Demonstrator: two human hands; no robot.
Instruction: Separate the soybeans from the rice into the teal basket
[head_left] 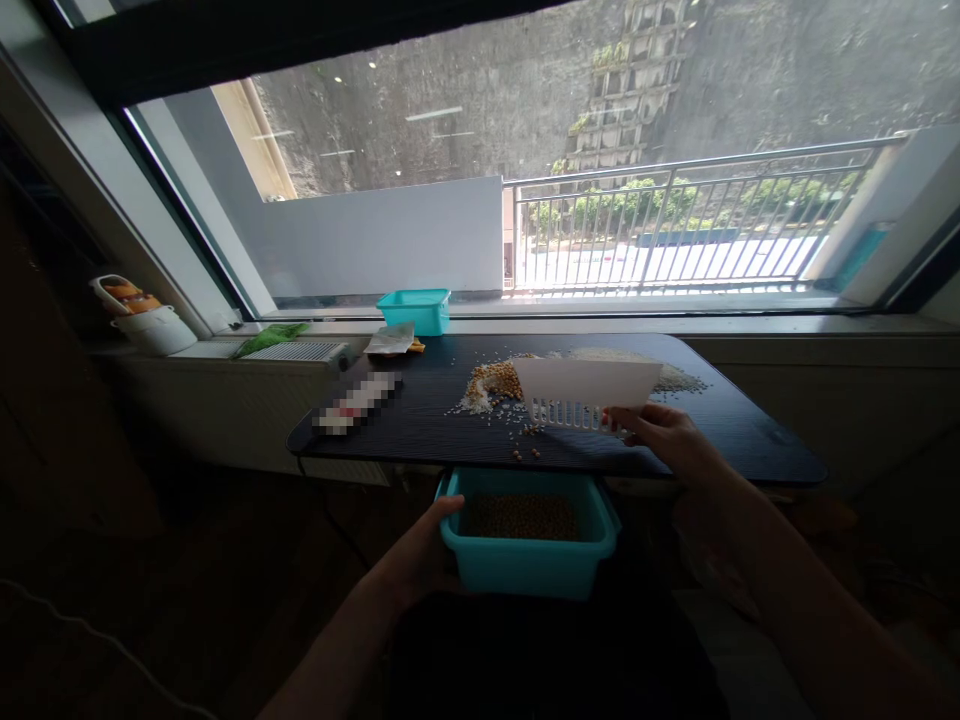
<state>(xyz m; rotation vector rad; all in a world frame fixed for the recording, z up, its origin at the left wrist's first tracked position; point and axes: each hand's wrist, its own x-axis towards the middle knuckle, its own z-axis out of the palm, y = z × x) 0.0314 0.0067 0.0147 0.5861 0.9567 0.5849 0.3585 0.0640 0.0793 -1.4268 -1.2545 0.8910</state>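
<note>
A: Starting at the left, where is there room?
B: Between the blurred item (358, 403) and the bean pile (501, 380), the dark table (427, 420) seems to offer the widest room for moving
A: And nearer?
B: The person's left hand (424, 545) grips the left rim of the turquoise tub (529, 572), thumb over it, other fingers mostly hidden. The tub is just below the table's near edge, and a tilt could spill the beans inside (525, 518)
A: The middle?
B: Loose beans (535, 454) lie close to the near edge; a careless brush from the slotted scoop (589, 382) might roll them off, perhaps missing the tub
A: And rightward?
B: The right hand (667, 430) pinches the scoop's lower right corner. A slack pinch could let it twist; a wide sweep might scatter the white grains (679, 378) on the far right
</note>
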